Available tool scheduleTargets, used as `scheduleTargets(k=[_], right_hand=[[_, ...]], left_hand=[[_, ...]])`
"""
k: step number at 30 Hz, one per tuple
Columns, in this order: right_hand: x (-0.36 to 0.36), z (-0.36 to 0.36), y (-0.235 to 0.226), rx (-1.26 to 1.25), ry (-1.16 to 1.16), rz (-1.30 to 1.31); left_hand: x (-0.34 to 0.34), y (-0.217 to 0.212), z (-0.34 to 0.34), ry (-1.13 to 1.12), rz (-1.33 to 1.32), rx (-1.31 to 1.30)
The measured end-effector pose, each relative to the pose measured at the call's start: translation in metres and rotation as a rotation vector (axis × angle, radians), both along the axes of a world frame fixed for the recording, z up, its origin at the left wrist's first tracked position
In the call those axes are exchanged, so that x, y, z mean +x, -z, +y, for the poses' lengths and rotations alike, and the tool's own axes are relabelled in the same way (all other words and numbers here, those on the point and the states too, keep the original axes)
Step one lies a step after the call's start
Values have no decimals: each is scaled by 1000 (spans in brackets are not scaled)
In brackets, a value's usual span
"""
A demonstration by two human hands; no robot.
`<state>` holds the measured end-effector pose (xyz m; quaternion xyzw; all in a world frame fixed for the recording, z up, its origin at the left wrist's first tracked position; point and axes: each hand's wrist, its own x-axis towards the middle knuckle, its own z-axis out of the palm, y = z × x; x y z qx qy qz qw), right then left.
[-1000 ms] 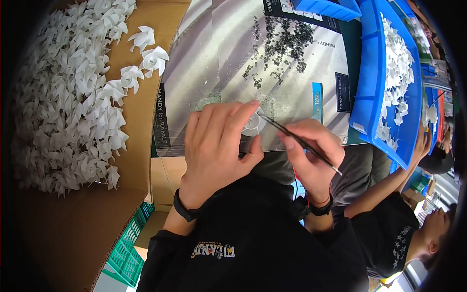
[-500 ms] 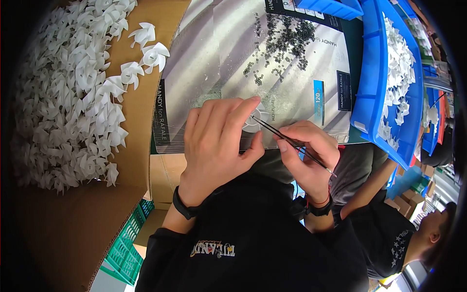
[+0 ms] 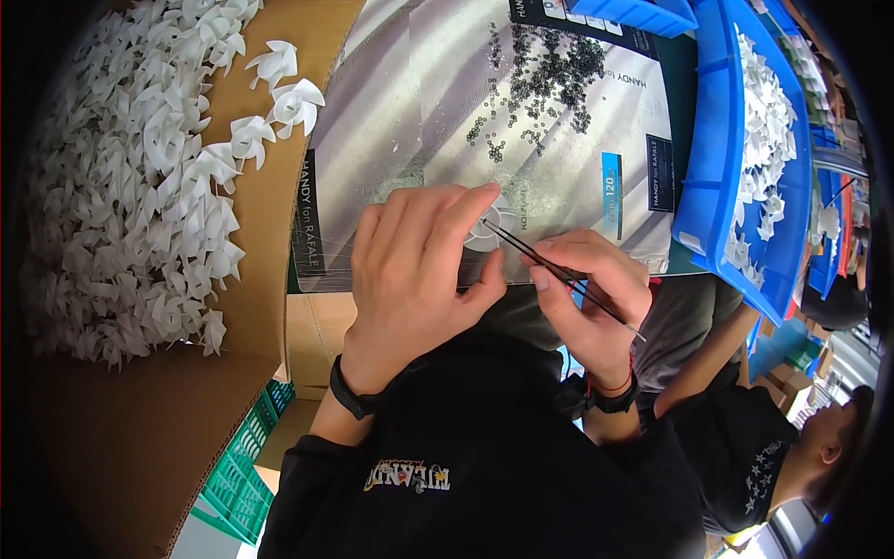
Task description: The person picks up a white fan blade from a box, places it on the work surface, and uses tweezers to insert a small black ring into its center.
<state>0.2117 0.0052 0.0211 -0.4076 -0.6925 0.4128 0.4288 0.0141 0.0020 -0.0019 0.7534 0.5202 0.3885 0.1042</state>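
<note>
My left hand point(image 3: 410, 265) rests palm down on the flattened printed carton, its forefinger and thumb curled about the edges of a white, round, bladed plastic piece point(image 3: 480, 240). Part of that piece is hidden under the fingers. Between the thumb and fingers of my right hand point(image 3: 596, 293) is a pair of dark tweezers point(image 3: 535, 256), slanting up to the left. Their tips touch or hover at the middle of the white piece; whether they grip anything there is too small to tell. Beyond my hands, many tiny black rings point(image 3: 559, 74) lie scattered on the carton point(image 3: 419, 102).
At the left, a large cardboard box point(image 3: 237, 307) holds a heap of white bladed pieces point(image 3: 140, 186), several on its flap. A blue bin point(image 3: 708, 158) with more white pieces stands at the right. Another person point(image 3: 736, 456) sits at right; a green crate point(image 3: 233, 494) stands below.
Both hands stay nearly in place. The tweezers' legs look slightly farther apart near the tips, which have shifted very little over the white piece.
</note>
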Motion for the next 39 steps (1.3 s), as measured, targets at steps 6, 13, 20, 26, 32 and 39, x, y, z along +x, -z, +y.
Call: scheduleTargets(k=[6,13,20,26,32,39], right_hand=[[-1,2,-5,16,-12,-45],[-1,5,-15,61,-57,-203],[3,-3,-10,35,21,-147],[-5,-2,-9,-24,36,-93],[17,-6,-26,160,95,-145],[111,-3,-69,505,674,-112]], left_hand=[[-1,2,1,-2,-19,19],[-1,2,1,-4,-24,12],[-1,4,1,-3,-27,14],[-4,0,-2,1,-6,-29],[-17,-21,0,2,34,-60],[-69,-41,33,-403,347,58]])
